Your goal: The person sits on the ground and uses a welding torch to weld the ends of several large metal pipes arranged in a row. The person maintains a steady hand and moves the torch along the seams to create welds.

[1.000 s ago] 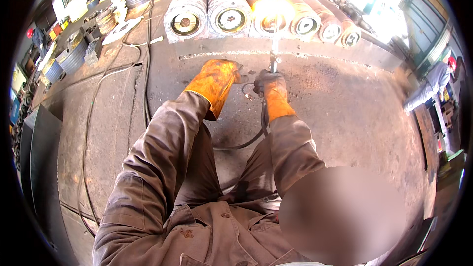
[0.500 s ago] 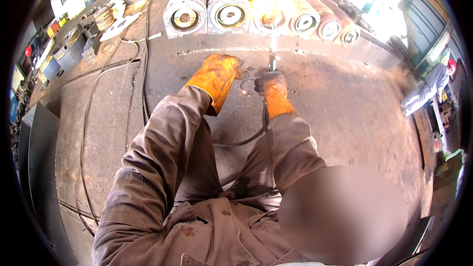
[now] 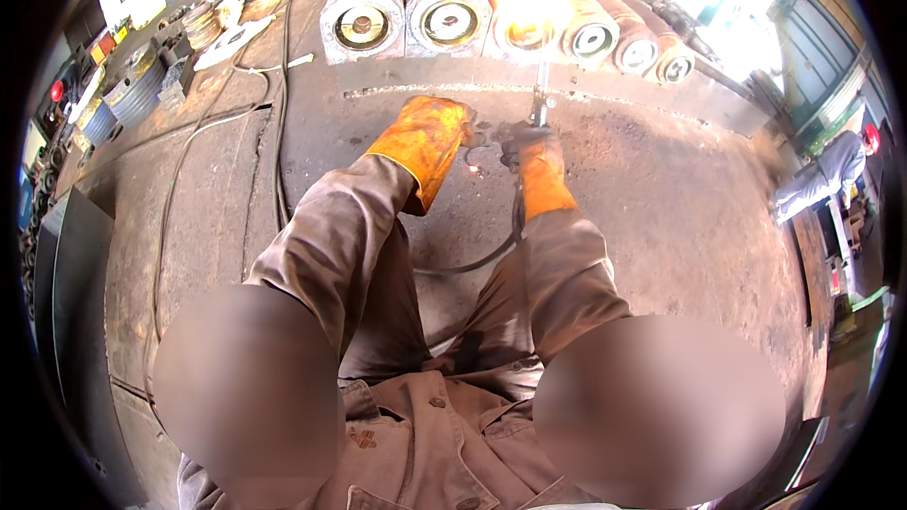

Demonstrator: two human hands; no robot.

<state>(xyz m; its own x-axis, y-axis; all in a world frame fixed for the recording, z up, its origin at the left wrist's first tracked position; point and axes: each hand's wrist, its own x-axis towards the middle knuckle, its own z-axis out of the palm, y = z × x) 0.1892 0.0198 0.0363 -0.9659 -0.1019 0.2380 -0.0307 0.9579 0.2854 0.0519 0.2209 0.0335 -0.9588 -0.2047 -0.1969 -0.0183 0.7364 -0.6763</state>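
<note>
My right hand (image 3: 539, 170), in an orange work glove with a darkened front, grips a gas torch (image 3: 539, 102). The torch points away from me, and a bright flame (image 3: 540, 14) glares at its far end. That glare partly hides the end of the third steel cylinder (image 3: 521, 30) from the left in a row. To the left of the torch, my left hand (image 3: 430, 137) wears a matching stained glove. Its fingers are curled closed toward the right hand; what they hold, if anything, is hidden. A dark hose (image 3: 482, 263) curves down from the torch.
Other heavy cylinders (image 3: 450, 23) lie side by side behind a low steel edge (image 3: 435, 76). Hoses (image 3: 282, 132) run along the floor at left, near metal drums (image 3: 132, 90). Another person (image 3: 822, 170) bends over at far right. A dark metal plate (image 3: 76, 321) stands at left.
The torch and my right hand have shifted slightly right, and the flame with them. My left hand has moved a little up and right, still closed. The view has shifted slightly.
</note>
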